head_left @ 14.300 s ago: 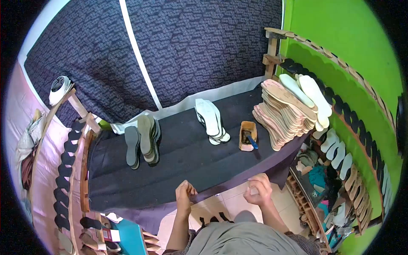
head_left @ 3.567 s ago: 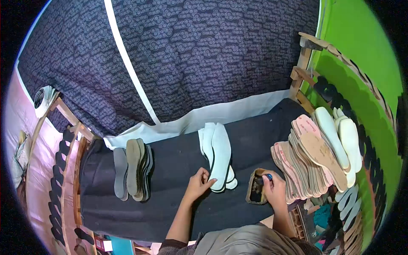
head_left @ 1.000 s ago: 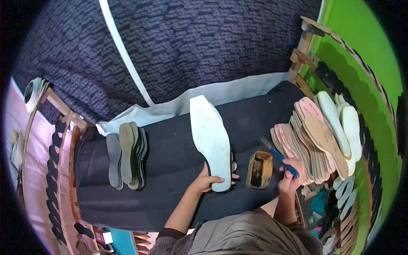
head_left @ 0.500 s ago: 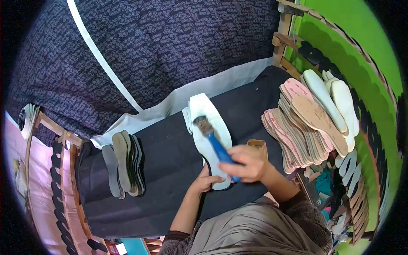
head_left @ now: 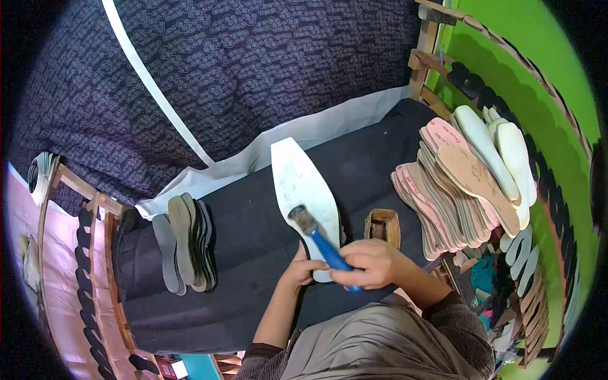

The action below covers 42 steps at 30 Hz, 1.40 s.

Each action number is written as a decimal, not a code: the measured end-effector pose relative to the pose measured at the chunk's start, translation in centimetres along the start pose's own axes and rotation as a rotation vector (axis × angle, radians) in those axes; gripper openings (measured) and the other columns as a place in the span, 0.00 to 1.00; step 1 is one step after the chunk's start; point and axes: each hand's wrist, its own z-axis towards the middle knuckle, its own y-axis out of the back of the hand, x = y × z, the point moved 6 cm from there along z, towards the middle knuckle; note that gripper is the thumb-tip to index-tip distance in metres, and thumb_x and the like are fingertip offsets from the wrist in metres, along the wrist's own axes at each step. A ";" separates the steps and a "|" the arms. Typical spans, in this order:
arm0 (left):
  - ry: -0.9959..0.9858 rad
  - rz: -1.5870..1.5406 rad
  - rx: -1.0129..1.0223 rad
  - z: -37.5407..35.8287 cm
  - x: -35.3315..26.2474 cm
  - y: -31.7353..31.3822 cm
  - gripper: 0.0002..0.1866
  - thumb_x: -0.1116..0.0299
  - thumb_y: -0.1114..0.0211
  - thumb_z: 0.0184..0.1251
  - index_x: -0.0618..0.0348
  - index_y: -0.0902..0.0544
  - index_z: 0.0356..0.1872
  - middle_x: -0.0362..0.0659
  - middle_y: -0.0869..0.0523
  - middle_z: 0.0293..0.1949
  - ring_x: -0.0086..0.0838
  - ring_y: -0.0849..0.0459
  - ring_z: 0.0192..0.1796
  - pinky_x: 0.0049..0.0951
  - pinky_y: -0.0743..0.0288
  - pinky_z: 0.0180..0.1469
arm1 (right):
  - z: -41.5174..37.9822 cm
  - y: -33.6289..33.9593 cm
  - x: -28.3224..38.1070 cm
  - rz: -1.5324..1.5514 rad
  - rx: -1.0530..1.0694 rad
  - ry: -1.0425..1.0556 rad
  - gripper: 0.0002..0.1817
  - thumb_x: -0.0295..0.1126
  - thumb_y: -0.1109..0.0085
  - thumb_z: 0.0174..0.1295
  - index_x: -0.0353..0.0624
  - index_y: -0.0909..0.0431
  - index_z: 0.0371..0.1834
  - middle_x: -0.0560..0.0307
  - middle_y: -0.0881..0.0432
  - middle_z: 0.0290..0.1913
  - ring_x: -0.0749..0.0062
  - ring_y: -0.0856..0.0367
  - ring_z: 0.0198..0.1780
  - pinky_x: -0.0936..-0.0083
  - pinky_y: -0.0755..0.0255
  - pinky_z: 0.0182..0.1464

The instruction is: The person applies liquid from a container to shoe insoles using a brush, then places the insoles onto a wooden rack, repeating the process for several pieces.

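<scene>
My left hand (head_left: pixel 299 271) grips the heel end of a white pointed insole (head_left: pixel 297 183), lifted with its toe pointing away from me over the dark table (head_left: pixel 240 253). My right hand (head_left: pixel 370 263) is closed around a blue-handled brush (head_left: pixel 320 240). The brush's dark bristles rest on the insole's lower half. Under the raised insole lie more white insoles, mostly hidden. A small wooden glue pot (head_left: pixel 382 226) stands just right of the insole, beside my right hand.
A fanned pile of pink and tan insoles (head_left: pixel 453 183) topped with white ones sits at the table's right end. Grey soles (head_left: pixel 183 250) are stacked at the left. Wooden racks with dark sole cut-outs flank both sides. Patterned cloth hangs behind.
The brush has slid down the white insole from near its toe towards the heel. The insole is tilted a little more to the left.
</scene>
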 end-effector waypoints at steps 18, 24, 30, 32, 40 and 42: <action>-0.158 -0.119 0.310 0.5 -1.4 -0.6 0.37 0.54 0.51 0.56 0.64 0.42 0.67 0.54 0.31 0.63 0.41 0.27 0.60 0.40 0.35 0.64 | -1.3 -0.4 -0.1 0.036 0.015 -0.112 0.14 0.27 0.38 0.43 0.45 0.20 0.37 0.56 0.26 0.29 0.63 0.21 0.37 0.71 0.24 0.37; -0.178 -0.501 0.673 0.6 -1.9 -2.2 0.48 0.27 0.70 0.60 0.62 0.41 0.67 0.52 0.30 0.62 0.42 0.26 0.59 0.39 0.33 0.62 | -1.7 -1.0 -0.3 0.030 -0.004 -0.130 0.20 0.26 0.39 0.38 0.43 0.22 0.40 0.54 0.27 0.30 0.59 0.22 0.36 0.69 0.25 0.38; -0.227 -0.084 -0.088 0.2 -3.0 -1.3 0.48 0.26 0.71 0.60 0.59 0.37 0.65 0.50 0.21 0.47 0.40 0.20 0.33 0.39 0.24 0.37 | -1.8 -0.5 -1.2 -0.011 -0.034 -0.171 0.17 0.27 0.37 0.40 0.45 0.20 0.39 0.56 0.28 0.28 0.62 0.21 0.34 0.70 0.25 0.34; -0.223 -0.160 -0.003 0.4 -2.9 -1.2 0.49 0.26 0.73 0.60 0.60 0.37 0.65 0.52 0.20 0.41 0.40 0.20 0.33 0.37 0.25 0.38 | -1.7 -1.7 -0.2 0.082 0.043 -0.096 0.18 0.27 0.36 0.40 0.45 0.20 0.39 0.56 0.28 0.28 0.62 0.21 0.34 0.70 0.25 0.34; -0.309 -0.337 -0.111 0.7 -3.5 -0.2 0.47 0.27 0.72 0.61 0.58 0.38 0.66 0.48 0.21 0.46 0.36 0.20 0.38 0.38 0.25 0.38 | -2.1 -1.9 -0.2 0.181 0.078 -0.180 0.18 0.27 0.38 0.37 0.46 0.19 0.37 0.55 0.27 0.29 0.60 0.22 0.34 0.70 0.26 0.34; -0.331 -0.342 0.206 0.5 -4.0 -1.1 0.44 0.30 0.72 0.64 0.57 0.40 0.67 0.47 0.26 0.58 0.37 0.19 0.41 0.37 0.23 0.42 | -2.1 -2.6 0.5 0.301 0.098 -0.110 0.16 0.24 0.39 0.39 0.45 0.22 0.37 0.56 0.29 0.29 0.62 0.25 0.32 0.71 0.29 0.31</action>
